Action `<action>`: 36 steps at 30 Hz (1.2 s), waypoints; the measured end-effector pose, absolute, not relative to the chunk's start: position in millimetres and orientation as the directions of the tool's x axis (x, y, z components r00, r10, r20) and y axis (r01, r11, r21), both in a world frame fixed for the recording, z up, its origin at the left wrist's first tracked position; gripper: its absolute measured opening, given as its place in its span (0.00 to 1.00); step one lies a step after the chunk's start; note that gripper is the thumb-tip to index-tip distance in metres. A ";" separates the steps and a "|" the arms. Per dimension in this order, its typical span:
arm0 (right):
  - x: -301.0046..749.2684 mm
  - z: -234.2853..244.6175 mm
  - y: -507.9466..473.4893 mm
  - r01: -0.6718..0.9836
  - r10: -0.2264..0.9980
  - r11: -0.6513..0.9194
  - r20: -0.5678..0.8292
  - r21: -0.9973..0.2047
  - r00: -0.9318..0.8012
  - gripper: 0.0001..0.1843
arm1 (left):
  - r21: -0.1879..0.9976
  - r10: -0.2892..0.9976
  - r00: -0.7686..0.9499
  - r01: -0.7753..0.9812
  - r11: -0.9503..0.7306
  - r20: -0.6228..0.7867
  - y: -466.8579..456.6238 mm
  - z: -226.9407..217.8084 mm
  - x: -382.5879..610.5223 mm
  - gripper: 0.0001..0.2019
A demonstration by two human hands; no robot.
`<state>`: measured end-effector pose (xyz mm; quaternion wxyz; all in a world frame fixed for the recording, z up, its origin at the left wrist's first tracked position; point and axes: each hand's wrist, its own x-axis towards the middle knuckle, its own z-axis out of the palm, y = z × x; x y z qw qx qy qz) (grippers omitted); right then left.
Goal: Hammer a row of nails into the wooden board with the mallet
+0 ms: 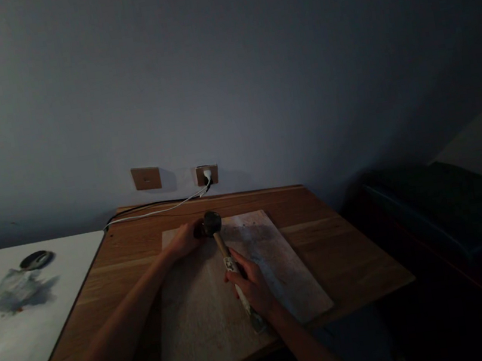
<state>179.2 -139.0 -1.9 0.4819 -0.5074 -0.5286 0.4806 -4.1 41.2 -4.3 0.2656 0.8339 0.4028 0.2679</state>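
Note:
My right hand (251, 287) is closed round the wooden handle of a hammer (228, 261), gripping it near the lower half. The hammer's dark head (212, 223) rests near the far edge of a pale board (208, 324) that lies on the wooden table (346, 249). Beside that dark head, my left hand (185, 238) lies on the board's far left part with fingers curled by the head. What they hold, if anything, is hidden in the dim light.
A white cable (159, 209) runs from a wall socket (207, 174) along the table's back edge. A second wall plate (146, 178) is to its left. A white surface (23, 333) with a dark object (35, 259) adjoins on the left. Dark furniture (445, 210) stands right.

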 end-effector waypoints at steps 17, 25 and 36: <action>178.6 0.7 -140.8 0.102 0.999 0.034 0.033 -0.994 -0.006 0.32 | 0.681 0.801 0.538 0.485 -0.548 0.262 46.7 -11.5 -5.4 0.21; 178.7 1.1 -140.4 0.143 0.999 0.035 0.035 -0.989 0.001 0.34 | 0.682 0.810 0.531 0.497 -0.537 0.250 44.7 -9.9 -4.1 0.19; 178.3 -0.1 -152.0 -0.096 0.840 0.248 0.164 -0.964 0.517 0.37 | 0.448 0.599 0.651 0.410 -0.795 0.467 12.2 10.3 27.3 0.15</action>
